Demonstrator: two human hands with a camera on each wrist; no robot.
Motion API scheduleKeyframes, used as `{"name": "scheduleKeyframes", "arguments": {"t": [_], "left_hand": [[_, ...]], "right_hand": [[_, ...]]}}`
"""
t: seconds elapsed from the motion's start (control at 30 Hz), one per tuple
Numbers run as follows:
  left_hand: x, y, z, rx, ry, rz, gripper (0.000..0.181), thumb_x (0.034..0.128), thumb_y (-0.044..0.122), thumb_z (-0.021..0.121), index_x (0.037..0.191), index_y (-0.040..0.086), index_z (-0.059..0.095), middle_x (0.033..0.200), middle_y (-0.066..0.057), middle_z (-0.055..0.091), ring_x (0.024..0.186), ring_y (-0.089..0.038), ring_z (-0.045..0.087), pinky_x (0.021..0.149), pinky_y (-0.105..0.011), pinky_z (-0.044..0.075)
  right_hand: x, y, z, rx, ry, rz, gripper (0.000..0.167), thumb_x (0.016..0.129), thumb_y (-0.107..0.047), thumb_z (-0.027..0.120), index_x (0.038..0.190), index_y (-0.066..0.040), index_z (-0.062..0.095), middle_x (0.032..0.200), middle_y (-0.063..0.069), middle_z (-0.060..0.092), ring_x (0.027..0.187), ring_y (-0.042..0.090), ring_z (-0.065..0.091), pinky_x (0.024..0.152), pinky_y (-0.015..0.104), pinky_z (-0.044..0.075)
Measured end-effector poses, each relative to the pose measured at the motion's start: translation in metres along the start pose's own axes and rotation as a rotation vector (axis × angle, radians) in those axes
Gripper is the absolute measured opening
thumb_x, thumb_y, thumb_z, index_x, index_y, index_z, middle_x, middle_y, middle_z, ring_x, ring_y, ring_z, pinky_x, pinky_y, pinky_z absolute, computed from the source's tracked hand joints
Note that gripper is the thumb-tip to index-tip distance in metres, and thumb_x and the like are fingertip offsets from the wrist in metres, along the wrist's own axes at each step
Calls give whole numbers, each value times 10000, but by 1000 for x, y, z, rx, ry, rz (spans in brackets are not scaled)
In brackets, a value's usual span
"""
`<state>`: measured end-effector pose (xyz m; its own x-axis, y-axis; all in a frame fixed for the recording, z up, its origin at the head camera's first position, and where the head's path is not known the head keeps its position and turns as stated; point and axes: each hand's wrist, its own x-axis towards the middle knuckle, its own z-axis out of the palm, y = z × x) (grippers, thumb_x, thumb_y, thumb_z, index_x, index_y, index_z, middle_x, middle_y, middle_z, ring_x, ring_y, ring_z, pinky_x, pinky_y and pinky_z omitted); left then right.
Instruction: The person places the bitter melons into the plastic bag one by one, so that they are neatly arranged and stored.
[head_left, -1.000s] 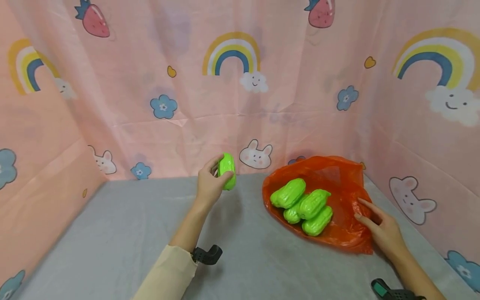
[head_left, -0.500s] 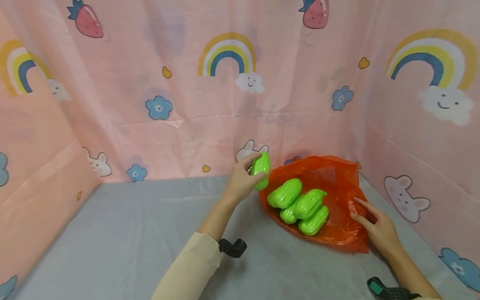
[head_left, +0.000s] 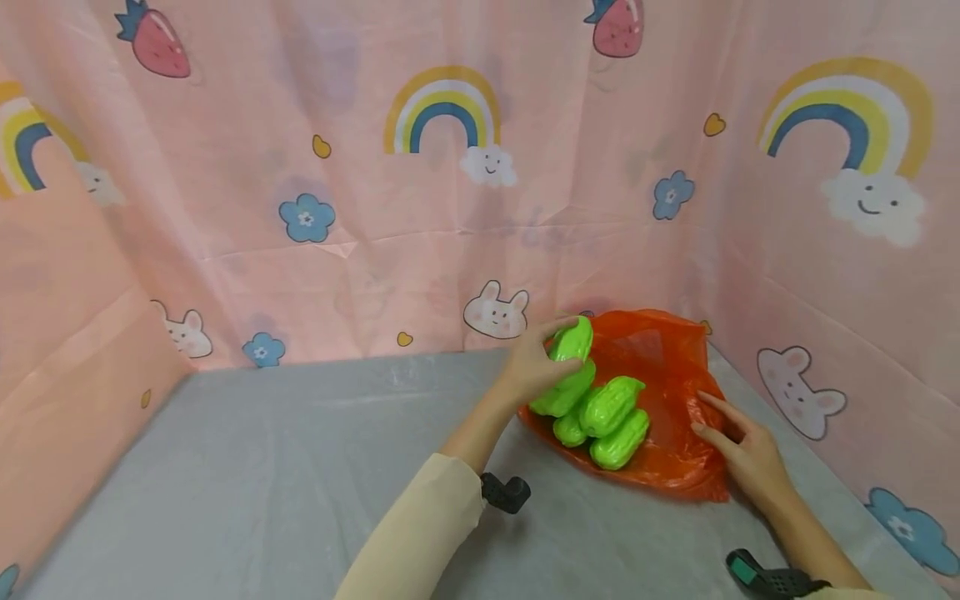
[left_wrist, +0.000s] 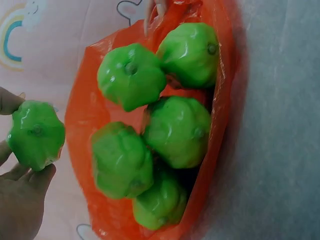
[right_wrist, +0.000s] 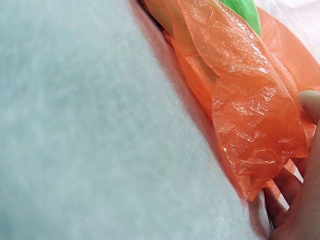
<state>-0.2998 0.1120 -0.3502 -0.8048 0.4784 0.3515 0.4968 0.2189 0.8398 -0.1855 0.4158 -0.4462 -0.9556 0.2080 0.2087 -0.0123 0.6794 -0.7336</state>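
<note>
My left hand holds a bright green ridged gourd upright between thumb and fingers, above the left side of an orange-red plastic bag. The left wrist view shows the held gourd end-on, apart from the bag. Several like gourds lie piled in the bag's wide mouth, which faces left and toward me. At the bag's right end, my right hand holds the plastic between thumb and fingers; the right wrist view shows the crumpled bag there, with some fingers hidden behind it.
A grey cloth covers the table, stretching left and in front of the bag. Pink printed curtains stand close behind the bag and along both sides. Each wrist wears a black strap mount.
My left hand has carried the green gourd rightward, from left of the bag to over its mouth. My right hand stays at the bag's right end. The view has turned slightly right.
</note>
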Motion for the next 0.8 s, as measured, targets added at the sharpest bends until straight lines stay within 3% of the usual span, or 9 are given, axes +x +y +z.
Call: {"name": "scheduleKeyframes", "arguments": {"t": [0.1, 0.13, 0.23, 0.33, 0.57, 0.67, 0.77, 0.8], "left_hand": [[3, 0, 5, 36, -44, 15, 584, 867, 146, 728, 1431, 185, 583, 1528, -14, 520, 1450, -197, 446, 1174, -435, 412], [3, 0, 6, 45, -57, 20, 585, 866, 140, 727, 1432, 178, 583, 1536, -31, 509, 1455, -209, 440, 1172, -448, 412], [4, 0, 8, 79, -74, 36, 577, 860, 122, 718, 1422, 154, 590, 1542, -65, 501, 1455, -227, 444, 1159, -464, 426], [5, 0, 10, 94, -92, 45, 559, 861, 112, 708, 1408, 149, 601, 1518, -53, 530, 1436, -208, 466, 1146, -420, 444], [6, 3, 15, 112, -180, 12, 576, 873, 162, 717, 1430, 216, 579, 1440, 29, 595, 1217, -115, 554, 988, -246, 496], [7, 4, 18, 143, -227, 6, 584, 878, 185, 712, 1442, 228, 565, 1437, 33, 591, 1121, -95, 549, 928, -223, 505], [9, 4, 20, 172, -256, 2, 573, 888, 192, 705, 1442, 231, 565, 1439, 27, 585, 1083, -92, 546, 918, -234, 509], [9, 4, 20, 179, -263, 0, 573, 888, 193, 703, 1443, 231, 564, 1444, 28, 582, 1083, -90, 547, 926, -238, 510]], "right_hand": [[1, -2, 0, -8, 0, -1, 624, 1010, -416, 586, 1530, -105, 438, 1514, 275, 465, 1192, 214, 484, 792, 91, 368], [1, -3, 0, -9, 2, -4, 622, 1009, -414, 587, 1528, -102, 440, 1511, 276, 468, 1192, 220, 485, 793, 93, 369], [1, -4, 1, -6, 7, -21, 617, 1008, -408, 592, 1518, -92, 452, 1497, 277, 480, 1117, 11, 464, 785, 69, 362], [2, -3, 2, 2, 10, -36, 609, 1008, -400, 594, 1512, -86, 460, 1489, 278, 486, 1026, -188, 331, 767, 30, 343], [2, -1, 1, 0, 10, -47, 600, 1007, -391, 598, 1507, -86, 467, 1482, 283, 493, 1017, -211, 313, 768, 18, 340], [2, 0, 0, -8, 7, -37, 606, 1007, -399, 595, 1513, -94, 460, 1488, 280, 489, 1086, -85, 424, 758, 26, 336], [2, 0, 0, -11, 0, -21, 617, 1011, -406, 584, 1523, -91, 443, 1503, 286, 471, 1195, 194, 509, 770, 53, 355], [2, 0, 0, -11, -3, -16, 622, 1013, -407, 579, 1526, -86, 436, 1510, 291, 461, 1227, 290, 504, 829, 101, 419]]}}
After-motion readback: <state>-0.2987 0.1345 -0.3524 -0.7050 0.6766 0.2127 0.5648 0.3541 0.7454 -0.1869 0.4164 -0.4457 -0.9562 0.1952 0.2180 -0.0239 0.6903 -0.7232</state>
